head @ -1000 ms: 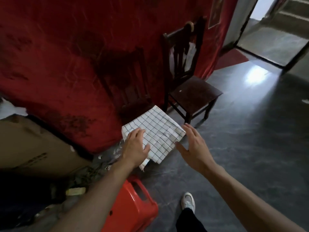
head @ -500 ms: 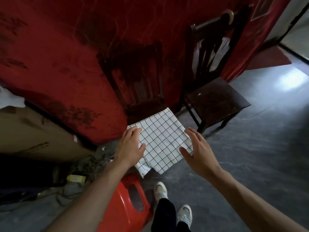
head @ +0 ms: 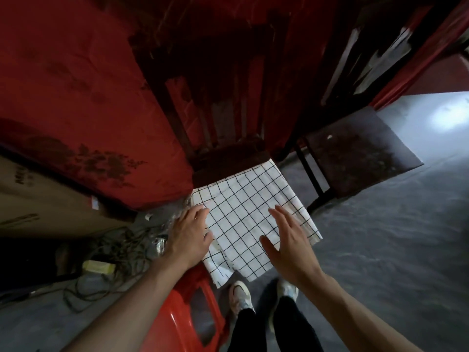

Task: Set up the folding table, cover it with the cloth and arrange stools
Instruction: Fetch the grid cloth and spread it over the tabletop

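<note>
Fingers (head: 200,213) of left hand (head: 189,235) loosely bent, lying over left edge of folded checked cloth (head: 248,209); no grip seen. Right hand (head: 291,247) fingers (head: 285,219) straight and together above cloth's right half; contact not determinable. Cloth lies on dark wooden chair seat (head: 228,161), which extends ahead of the fingers. Red plastic stool (head: 177,313) sits behind left fingers, under the wrist. Second chair (head: 360,153) is right of right fingers.

The cloth (head: 248,212) lies on the chair (head: 228,158) before you, overhanging its front; your left hand (head: 189,235) is at its left edge, your right hand (head: 289,245) over its right side; a second chair (head: 360,153) stands right; the stool (head: 182,313) sits under your left arm; box (head: 38,199) and cables (head: 109,250) lie left.
</note>
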A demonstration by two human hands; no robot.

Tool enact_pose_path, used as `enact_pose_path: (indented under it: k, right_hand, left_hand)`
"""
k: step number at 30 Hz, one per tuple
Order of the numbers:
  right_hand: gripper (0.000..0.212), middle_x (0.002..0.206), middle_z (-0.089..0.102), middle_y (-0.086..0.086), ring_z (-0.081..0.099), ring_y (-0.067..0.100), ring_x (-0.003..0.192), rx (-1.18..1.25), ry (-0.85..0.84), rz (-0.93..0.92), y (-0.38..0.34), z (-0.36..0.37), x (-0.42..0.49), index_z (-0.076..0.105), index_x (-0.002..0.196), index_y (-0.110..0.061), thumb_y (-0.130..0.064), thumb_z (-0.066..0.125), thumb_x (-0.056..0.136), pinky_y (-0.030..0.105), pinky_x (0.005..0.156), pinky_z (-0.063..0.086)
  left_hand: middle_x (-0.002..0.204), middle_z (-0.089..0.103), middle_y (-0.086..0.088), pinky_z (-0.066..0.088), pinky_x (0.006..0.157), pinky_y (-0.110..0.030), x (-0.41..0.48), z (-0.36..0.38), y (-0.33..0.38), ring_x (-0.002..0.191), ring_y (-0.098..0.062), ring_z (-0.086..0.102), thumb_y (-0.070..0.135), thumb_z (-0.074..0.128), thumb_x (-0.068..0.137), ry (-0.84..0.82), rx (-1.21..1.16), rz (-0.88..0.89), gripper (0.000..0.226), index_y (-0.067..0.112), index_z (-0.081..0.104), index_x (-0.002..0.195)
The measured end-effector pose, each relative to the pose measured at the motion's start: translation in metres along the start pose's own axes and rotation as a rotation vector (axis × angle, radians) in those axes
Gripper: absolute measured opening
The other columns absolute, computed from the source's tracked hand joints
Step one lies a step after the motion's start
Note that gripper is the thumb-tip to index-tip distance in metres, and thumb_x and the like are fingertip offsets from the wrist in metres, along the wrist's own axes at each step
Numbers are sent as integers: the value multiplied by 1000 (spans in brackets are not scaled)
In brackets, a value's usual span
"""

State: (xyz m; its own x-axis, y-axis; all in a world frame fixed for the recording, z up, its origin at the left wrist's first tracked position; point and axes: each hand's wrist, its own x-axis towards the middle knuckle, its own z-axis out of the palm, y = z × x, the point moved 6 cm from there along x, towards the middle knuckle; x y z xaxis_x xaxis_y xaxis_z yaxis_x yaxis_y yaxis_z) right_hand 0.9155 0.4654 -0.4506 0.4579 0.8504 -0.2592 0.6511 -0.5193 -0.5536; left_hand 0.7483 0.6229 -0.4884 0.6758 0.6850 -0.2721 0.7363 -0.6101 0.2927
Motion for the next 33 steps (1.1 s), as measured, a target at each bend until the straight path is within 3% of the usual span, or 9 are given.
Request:
enact_pose_path:
  k: [3, 8, 12, 17, 22, 25, 30, 33]
  right_hand:
    - [67, 162, 21, 3, 20, 18, 149, -19, -51, 16, 16, 38, 18, 27, 154, -16, -36, 58, 97, 31, 119, 21]
    - [65, 159, 31, 6, 28, 20, 146, -48, -74, 37, 41, 93, 45, 34, 151, -13, -34, 61, 95, 30, 114, 24]
    - [64, 155, 35, 3, 34, 19, 141, -42, -90, 43, 49, 146, 67, 35, 149, -17, -39, 60, 94, 28, 111, 28]
    - [64, 150, 39, 0, 36, 18, 138, 9, -139, 48, 53, 210, 89, 39, 145, -17, -40, 63, 91, 31, 109, 39]
    - [64, 147, 39, 2, 33, 18, 138, -8, -175, 41, 57, 253, 91, 44, 140, -17, -45, 66, 87, 27, 109, 36]
    - [64, 144, 41, 2, 32, 20, 138, -44, -159, 45, 59, 265, 92, 49, 134, -15, -47, 70, 83, 33, 112, 36]
    - [82, 146, 37, 5, 27, 25, 141, -147, -139, 83, 58, 276, 92, 44, 141, -10, -53, 70, 75, 40, 114, 34]
    - [91, 151, 32, 6, 21, 26, 145, -168, -152, 116, 58, 281, 92, 38, 147, -9, -53, 70, 74, 41, 119, 27]
  left_hand:
    - [147, 41, 2, 36, 109, -34, 17, 31, -17, 136, -18, 36, 29, 60, 89, -30, 1, 4, 53, 19, 46, 139]
    - [144, 46, 0, 39, 106, -39, 44, 77, -45, 136, -22, 39, 28, 66, 83, -29, 115, 24, 53, 17, 52, 133]
    - [137, 51, -6, 41, 104, -41, 73, 119, -63, 131, -25, 42, 19, 73, 73, -38, 118, 61, 56, 13, 55, 126]
    - [148, 44, -3, 36, 110, -34, 95, 173, -74, 139, -24, 36, 2, 75, 65, -108, 126, 203, 74, 17, 50, 134]
    - [149, 44, -1, 39, 106, -36, 93, 196, -85, 138, -22, 39, 8, 85, 57, -158, 216, 247, 81, 22, 51, 129]
    - [151, 41, -4, 38, 110, -40, 91, 202, -89, 140, -23, 36, 14, 81, 69, -164, 196, 265, 76, 19, 47, 137]
    - [150, 43, -6, 29, 116, -43, 99, 202, -77, 141, -26, 37, 1, 75, 64, -152, 273, 355, 78, 16, 50, 137]
    - [143, 50, -10, 33, 114, -47, 103, 198, -72, 136, -30, 44, -4, 73, 57, -109, 294, 391, 77, 11, 56, 131]
